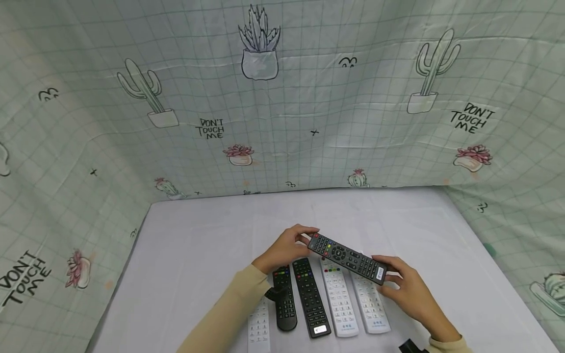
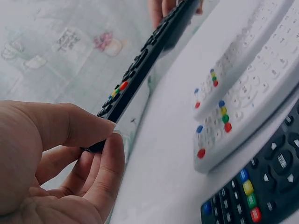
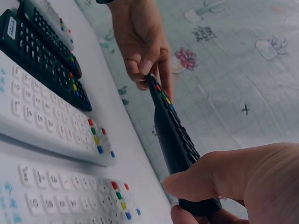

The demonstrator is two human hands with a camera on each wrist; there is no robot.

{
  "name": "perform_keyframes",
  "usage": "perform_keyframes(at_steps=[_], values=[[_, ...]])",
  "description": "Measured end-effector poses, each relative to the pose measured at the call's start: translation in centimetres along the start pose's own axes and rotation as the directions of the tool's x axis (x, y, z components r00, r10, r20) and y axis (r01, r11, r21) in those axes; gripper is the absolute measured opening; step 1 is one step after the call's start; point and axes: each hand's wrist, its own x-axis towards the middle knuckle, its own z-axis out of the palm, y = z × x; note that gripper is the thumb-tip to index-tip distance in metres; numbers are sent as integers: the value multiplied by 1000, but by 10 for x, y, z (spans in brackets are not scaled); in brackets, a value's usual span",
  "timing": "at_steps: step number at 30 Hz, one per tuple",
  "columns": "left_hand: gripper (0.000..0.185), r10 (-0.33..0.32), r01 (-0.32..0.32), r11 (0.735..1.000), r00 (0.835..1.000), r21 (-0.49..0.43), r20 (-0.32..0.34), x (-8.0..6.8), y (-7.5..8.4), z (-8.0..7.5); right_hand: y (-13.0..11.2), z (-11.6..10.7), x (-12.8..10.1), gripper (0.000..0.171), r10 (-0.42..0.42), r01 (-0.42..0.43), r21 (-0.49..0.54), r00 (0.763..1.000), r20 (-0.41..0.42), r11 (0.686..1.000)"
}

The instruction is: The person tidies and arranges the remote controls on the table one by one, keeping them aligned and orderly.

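Both hands hold one black remote control (image 1: 346, 257) by its ends, raised above the table with its buttons up. At its far left end, my left hand (image 1: 289, 247) pinches the tip between thumb and fingers. The lower right end, with a white label, is gripped by my right hand (image 1: 406, 289). In the right wrist view the thumb of the right hand (image 3: 224, 182) lies along the edge of the black remote (image 3: 175, 135). Below it lie two white remotes (image 1: 341, 304) (image 1: 372, 306), their upper ends partly hidden by it.
Left of those white remotes lie a black remote with a white label (image 1: 311, 299), a rounded black remote (image 1: 286, 306) and another white remote (image 1: 259, 328), partly behind the left sleeve. All rest in a row on the white table (image 1: 198, 235). A cactus-print cloth (image 1: 282, 108) surrounds it.
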Motion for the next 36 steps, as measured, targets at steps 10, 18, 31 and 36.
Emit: perform_keyframes(at_steps=[10,18,31,36], values=[[60,-32,31,999,998,17,51,21,14,22,13,-12,-20,69,17,-16,-25,1000,6,1000],[61,-28,22,997,996,72,85,38,14,42,23,-18,-33,68,15,-14,-24,1000,6,1000],[60,55,-82,981,986,176,155,64,20,74,29,-27,-48,70,148,-141,-109,987,57,984],[59,58,-88,982,983,167,177,72,18,84,35,-29,-54,76,106,-100,-61,990,93,993]])
